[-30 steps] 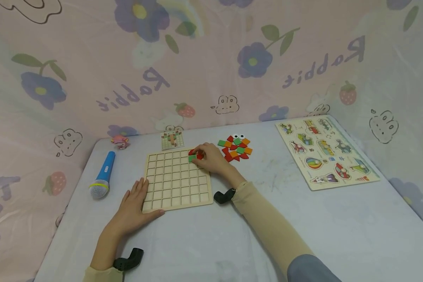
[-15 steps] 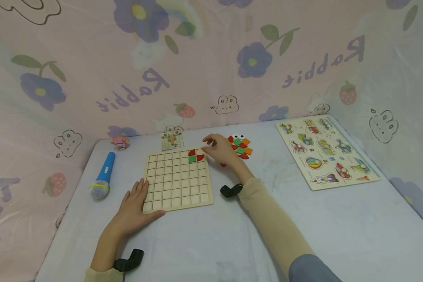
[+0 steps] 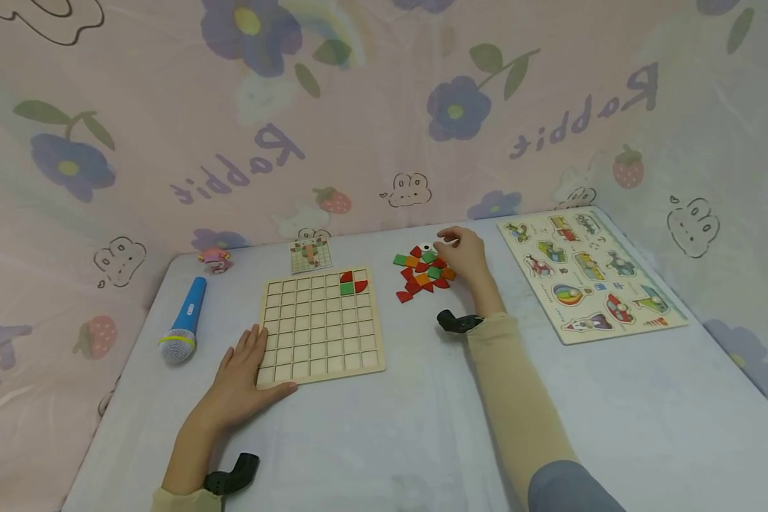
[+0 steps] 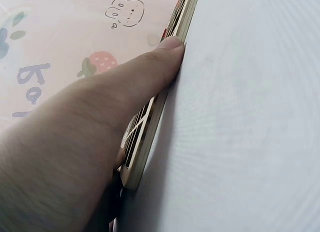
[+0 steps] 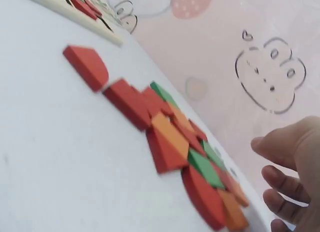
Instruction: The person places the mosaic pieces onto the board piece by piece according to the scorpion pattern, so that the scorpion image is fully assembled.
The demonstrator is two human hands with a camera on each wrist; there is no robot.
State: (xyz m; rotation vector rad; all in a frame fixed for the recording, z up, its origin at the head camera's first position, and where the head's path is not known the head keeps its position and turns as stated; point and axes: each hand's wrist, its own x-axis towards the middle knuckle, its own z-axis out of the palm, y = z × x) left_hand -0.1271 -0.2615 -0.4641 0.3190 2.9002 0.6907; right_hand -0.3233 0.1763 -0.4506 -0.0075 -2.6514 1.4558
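Note:
A wooden grid board (image 3: 320,327) lies flat on the table. Near its top right corner sit a green square (image 3: 347,289) and two red rounded pieces, one above it and one to its right (image 3: 361,286). My left hand (image 3: 237,377) rests at the board's lower left corner, fingers along the left side and thumb along the front edge (image 4: 150,137). Over the right end of a pile of red, orange and green pieces (image 3: 422,279), my right hand (image 3: 466,257) hovers with loosely bent fingers. Nothing shows between its thumb and fingers in the right wrist view.
Behind the board lies a small pattern card (image 3: 310,254). A blue toy microphone (image 3: 188,313) and a pink figurine (image 3: 215,259) are at the left. A picture puzzle board (image 3: 589,277) lies at the right. Patterned cloth (image 3: 358,107) hangs behind the table.
My right hand has left the red piece in the board's upper right and moved right, over the loose pieces. The left hand stays at the board's corner.

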